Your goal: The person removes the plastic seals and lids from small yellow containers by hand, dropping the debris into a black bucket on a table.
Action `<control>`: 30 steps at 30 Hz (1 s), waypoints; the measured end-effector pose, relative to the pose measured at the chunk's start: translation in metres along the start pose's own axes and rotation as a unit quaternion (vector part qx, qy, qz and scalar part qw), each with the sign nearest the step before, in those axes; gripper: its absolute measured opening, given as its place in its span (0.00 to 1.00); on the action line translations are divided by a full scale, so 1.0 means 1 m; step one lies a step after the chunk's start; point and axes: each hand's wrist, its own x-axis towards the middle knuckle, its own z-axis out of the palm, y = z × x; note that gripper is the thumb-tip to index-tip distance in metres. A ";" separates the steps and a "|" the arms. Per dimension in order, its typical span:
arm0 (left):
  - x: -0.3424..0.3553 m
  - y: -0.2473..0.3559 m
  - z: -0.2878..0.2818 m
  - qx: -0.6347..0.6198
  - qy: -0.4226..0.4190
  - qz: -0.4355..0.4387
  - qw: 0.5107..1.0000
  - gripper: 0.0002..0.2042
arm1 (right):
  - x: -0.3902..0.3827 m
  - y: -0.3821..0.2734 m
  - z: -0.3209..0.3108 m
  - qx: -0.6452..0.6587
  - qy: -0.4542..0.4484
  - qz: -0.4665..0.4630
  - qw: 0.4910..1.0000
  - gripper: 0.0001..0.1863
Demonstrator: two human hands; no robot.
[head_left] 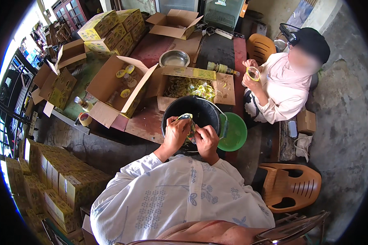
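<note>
Both of my hands are raised over a black bucket [183, 105] in front of my body. My left hand [176, 132] has its fingers closed on the upper part of a small yellow-green printed plastic piece [191, 130]. Beside it, my right hand [207, 141] pinches the lower right side of the same piece. What it belongs to is partly hidden by my fingers. A green basin [238, 136] stands to the right, against the bucket's handle. Just beyond the bucket, a shallow carton [192, 72] holds a heap of yellow-green plastic scraps [194, 88].
An open carton [104, 79] with clear jars [129, 81] stands left. Behind are a steel bowl [174, 58], stacked cups [218, 67] and yellow cartons [106, 30]. More cartons [73, 183] rise lower left. A co-worker [286, 81] at right holds a jar [253, 73]. An orange chair [292, 185] sits near.
</note>
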 end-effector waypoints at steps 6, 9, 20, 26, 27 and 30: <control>-0.004 0.000 0.004 0.006 -0.008 0.009 1.000 0.06 | 0.003 0.002 0.005 -0.012 -0.009 0.019 1.000 0.12; -0.009 0.005 0.009 -0.012 -0.015 0.037 0.999 0.05 | 0.012 0.013 0.008 0.026 0.002 0.074 0.997 0.12; 0.003 -0.004 -0.003 0.026 0.007 0.023 0.999 0.06 | 0.010 -0.005 -0.003 0.061 0.001 0.063 0.996 0.11; 0.002 0.004 -0.003 0.000 -0.020 0.045 0.999 0.04 | 0.011 0.025 0.006 0.076 0.002 0.121 0.990 0.09; 0.001 0.002 -0.002 -0.001 -0.012 0.047 0.999 0.04 | 0.013 0.025 0.003 0.092 0.006 0.134 0.987 0.09; 0.004 -0.004 -0.002 0.023 -0.004 0.034 0.999 0.05 | 0.014 0.017 -0.005 0.093 0.025 0.115 0.989 0.10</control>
